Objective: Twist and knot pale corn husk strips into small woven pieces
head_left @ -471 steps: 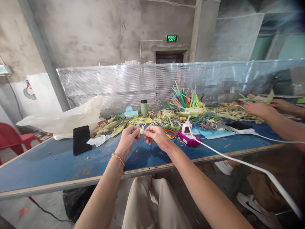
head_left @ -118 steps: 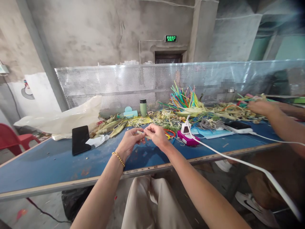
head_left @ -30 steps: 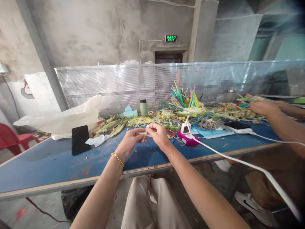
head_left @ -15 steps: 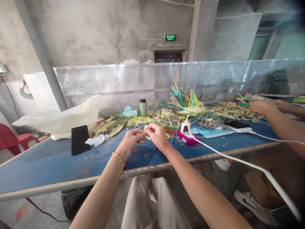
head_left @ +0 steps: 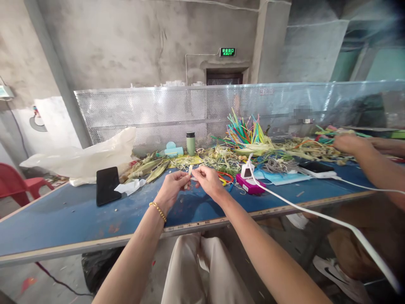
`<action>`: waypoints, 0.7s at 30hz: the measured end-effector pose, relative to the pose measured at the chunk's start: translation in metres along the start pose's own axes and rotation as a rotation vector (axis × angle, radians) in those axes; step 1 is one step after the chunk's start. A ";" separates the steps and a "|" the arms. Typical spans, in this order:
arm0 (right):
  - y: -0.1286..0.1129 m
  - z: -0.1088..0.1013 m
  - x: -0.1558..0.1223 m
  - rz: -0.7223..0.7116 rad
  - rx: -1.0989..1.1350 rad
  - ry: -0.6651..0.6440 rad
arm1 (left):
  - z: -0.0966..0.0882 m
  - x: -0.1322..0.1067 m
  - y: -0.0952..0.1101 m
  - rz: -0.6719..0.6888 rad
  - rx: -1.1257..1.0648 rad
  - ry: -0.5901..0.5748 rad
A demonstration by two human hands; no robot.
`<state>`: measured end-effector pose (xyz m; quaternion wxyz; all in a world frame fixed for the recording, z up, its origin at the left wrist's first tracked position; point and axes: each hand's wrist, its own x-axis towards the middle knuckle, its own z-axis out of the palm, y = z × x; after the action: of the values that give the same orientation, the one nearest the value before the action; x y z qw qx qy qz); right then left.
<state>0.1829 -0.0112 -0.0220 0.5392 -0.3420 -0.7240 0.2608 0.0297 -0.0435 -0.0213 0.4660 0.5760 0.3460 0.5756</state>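
Observation:
My left hand [head_left: 173, 187] and my right hand [head_left: 207, 180] meet above the blue table [head_left: 63, 219], both pinching a small pale strip of husk [head_left: 190, 171] between the fingertips. The strip stands upright between the two hands. A gold bead bracelet [head_left: 157, 210] circles my left wrist. Behind my hands lies a pile of corn husks and shreds [head_left: 218, 155].
A black phone [head_left: 106, 184] and crumpled white paper [head_left: 129, 186] lie to the left, near a white plastic bag [head_left: 88, 156]. A green flask [head_left: 190, 143], coloured strips [head_left: 245, 131], a pink device [head_left: 250, 185] and a white cable [head_left: 316, 215] lie right. Another person's arm [head_left: 367, 158] works at far right.
Both hands stay pinched together over the same spot. The pale strip has been turned and now sticks up between the fingertips.

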 end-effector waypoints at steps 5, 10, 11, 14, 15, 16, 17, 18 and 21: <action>-0.001 0.000 -0.001 -0.039 0.033 -0.071 | -0.001 0.002 0.001 -0.032 -0.090 0.077; -0.003 0.001 -0.001 -0.040 0.065 -0.042 | 0.000 0.002 0.003 0.005 -0.143 0.060; -0.003 0.001 -0.001 -0.043 0.082 -0.053 | 0.000 0.002 0.003 0.020 -0.132 0.052; -0.001 0.002 0.000 -0.041 0.126 -0.116 | 0.000 0.003 0.002 0.057 -0.051 0.070; 0.000 0.002 0.001 -0.034 0.121 -0.088 | -0.001 0.004 0.001 0.068 -0.016 0.089; 0.001 0.001 0.002 -0.024 0.105 -0.027 | -0.001 0.005 0.000 0.079 0.025 0.109; 0.001 0.000 0.003 -0.015 0.077 0.056 | -0.001 0.005 -0.001 0.090 0.073 0.128; 0.001 -0.002 0.004 -0.013 0.053 0.142 | -0.002 0.006 -0.003 0.100 0.130 0.138; -0.001 -0.005 0.004 -0.100 -0.056 0.128 | -0.001 0.006 -0.005 0.111 0.296 0.073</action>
<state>0.1871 -0.0086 -0.0174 0.5870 -0.3362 -0.7113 0.1909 0.0296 -0.0358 -0.0245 0.3306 0.6353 0.4114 0.5638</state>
